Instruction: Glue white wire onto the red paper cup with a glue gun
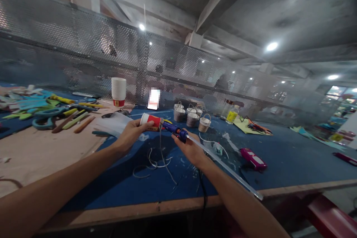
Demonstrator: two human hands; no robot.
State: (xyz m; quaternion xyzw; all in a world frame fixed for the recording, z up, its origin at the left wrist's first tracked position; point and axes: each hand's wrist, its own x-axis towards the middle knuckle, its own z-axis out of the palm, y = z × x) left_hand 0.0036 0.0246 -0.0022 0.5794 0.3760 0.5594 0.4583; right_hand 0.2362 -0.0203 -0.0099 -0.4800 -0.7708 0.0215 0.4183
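Paper cup [150, 121], red and white, is held on its side above the middle of the blue worktop [287, 160]. Left hand [131, 132] grasps it, thumb across the red band, fingers mostly hidden behind. Right hand [192, 150] is wrapped round a blue glue gun [173, 128], nozzle aimed at the cup's right end; can't tell from where I stand if the tip touches. Long clear glue stick [225, 167] juts from the gun's back, slanting over the right forearm to the near edge. Grey cord [161, 148] hangs from the cup's right end, trailing toward the near edge; loose string [158, 163] lies curled beside it. Beyond the gun, toward the far edge, a cluster of small cord-wrapped buckets [193, 119] stands upright, handles up; another bucket [205, 123] is just right of them. Nested cup stack [118, 89] stands near the far edge, left of centre. Blue-handled scissors [46, 119] lie among tools toward the left end. Magenta device [253, 159] lies right of the right hand, short of the near edge.
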